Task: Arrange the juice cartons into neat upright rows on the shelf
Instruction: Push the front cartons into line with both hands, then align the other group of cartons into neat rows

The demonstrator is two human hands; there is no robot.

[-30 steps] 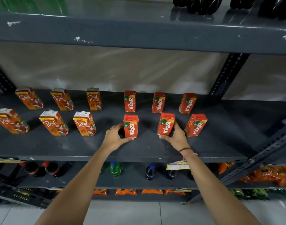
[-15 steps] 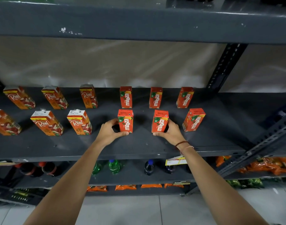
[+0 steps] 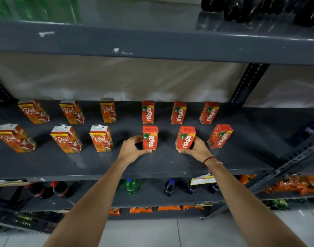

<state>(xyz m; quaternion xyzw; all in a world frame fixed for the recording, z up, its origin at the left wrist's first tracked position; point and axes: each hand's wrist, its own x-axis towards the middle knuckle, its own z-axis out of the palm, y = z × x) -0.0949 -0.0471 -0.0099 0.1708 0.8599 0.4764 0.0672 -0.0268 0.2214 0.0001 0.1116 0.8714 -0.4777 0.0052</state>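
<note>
Twelve juice cartons stand upright on the grey shelf (image 3: 170, 166), two rows deep; the six taller Real cartons (image 3: 101, 138) fill the left half and the six smaller Maaza cartons (image 3: 208, 113) the right, so each brand sits in its own block with gaps between. The person's left hand (image 3: 132, 148) is curled around the front-row Maaza carton (image 3: 150, 138), thumb across its lower front and fingers behind; the right hand (image 3: 197, 148) cups the next carton along (image 3: 185, 138) the same way from its right side, low at the base — a grip that would nudge and square a carton rather than lift it, I'd judge. That second carton looks a touch turned, which is likely why it is being held; the rightmost front carton (image 3: 220, 136) stands untouched.
</note>
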